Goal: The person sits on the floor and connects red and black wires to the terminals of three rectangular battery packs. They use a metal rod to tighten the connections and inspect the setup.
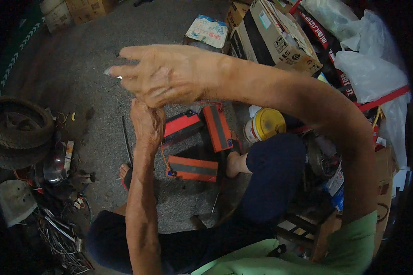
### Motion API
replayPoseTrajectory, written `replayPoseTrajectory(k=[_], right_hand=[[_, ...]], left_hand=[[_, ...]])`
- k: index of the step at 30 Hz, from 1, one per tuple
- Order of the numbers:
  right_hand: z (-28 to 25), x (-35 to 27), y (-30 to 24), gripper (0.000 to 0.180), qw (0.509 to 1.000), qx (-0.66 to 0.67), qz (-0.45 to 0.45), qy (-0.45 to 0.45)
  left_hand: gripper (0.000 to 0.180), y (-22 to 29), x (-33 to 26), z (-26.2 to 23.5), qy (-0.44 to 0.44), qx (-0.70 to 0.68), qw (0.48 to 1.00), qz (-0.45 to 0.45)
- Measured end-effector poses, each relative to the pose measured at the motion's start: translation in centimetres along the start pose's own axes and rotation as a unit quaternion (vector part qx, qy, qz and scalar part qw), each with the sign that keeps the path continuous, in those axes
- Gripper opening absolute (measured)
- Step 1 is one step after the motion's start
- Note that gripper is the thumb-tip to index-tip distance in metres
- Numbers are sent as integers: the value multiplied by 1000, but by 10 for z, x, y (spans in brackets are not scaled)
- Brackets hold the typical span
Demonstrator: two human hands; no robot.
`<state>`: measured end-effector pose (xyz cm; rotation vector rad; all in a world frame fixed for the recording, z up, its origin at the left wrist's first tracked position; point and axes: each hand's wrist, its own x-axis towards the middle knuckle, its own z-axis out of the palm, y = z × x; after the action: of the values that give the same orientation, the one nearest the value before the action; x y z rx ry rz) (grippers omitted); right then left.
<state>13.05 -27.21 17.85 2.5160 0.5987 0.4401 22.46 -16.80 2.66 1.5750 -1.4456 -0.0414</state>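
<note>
- Head view, containers: a yellow-lidded can (265, 124) stands on the floor at about 3 o'clock from the picture's middle, lid on, contents hidden. Cardboard boxes (273, 34) are stacked at 1 o'clock, flaps closed; more boxes (73, 10) sit at 11 o'clock. White plastic bags (369, 73) bulge at 2 o'clock; what fills them cannot be told.
- Surface and room: a grey, gritty concrete floor (92, 68). Old tyres (16, 130) lie at 9 o'clock, with a tangle of wires (59, 233) at 8 o'clock. Three black-and-orange batteries (195, 137) rest on the floor near the middle, between the person's feet.
- Hands: the right hand (167, 75) is raised across the picture at about 11 o'clock, fingers stretched toward 9 o'clock, pinching a small pale, shiny piece (112, 73) at the fingertips; what the piece is cannot be told.
- The left hand (147, 121) is directly below, at 6 o'clock from the right hand, its fingers curled and touching the right palm's underside; whether it grips anything cannot be told.
- The pale piece sits at 10 o'clock from the left hand, well above the batteries.
</note>
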Motion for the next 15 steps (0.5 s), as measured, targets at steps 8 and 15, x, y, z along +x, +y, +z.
replayPoseTrajectory(k=[8, 15], right_hand=[[-14, 8, 0, 31, 906, 109, 400, -90], [-27, 4, -3, 16, 962, 48, 233, -133]], left_hand=[[14, 7, 5, -2, 2, -86, 980, -178], [21, 11, 4, -5, 5, -86, 986, -144]])
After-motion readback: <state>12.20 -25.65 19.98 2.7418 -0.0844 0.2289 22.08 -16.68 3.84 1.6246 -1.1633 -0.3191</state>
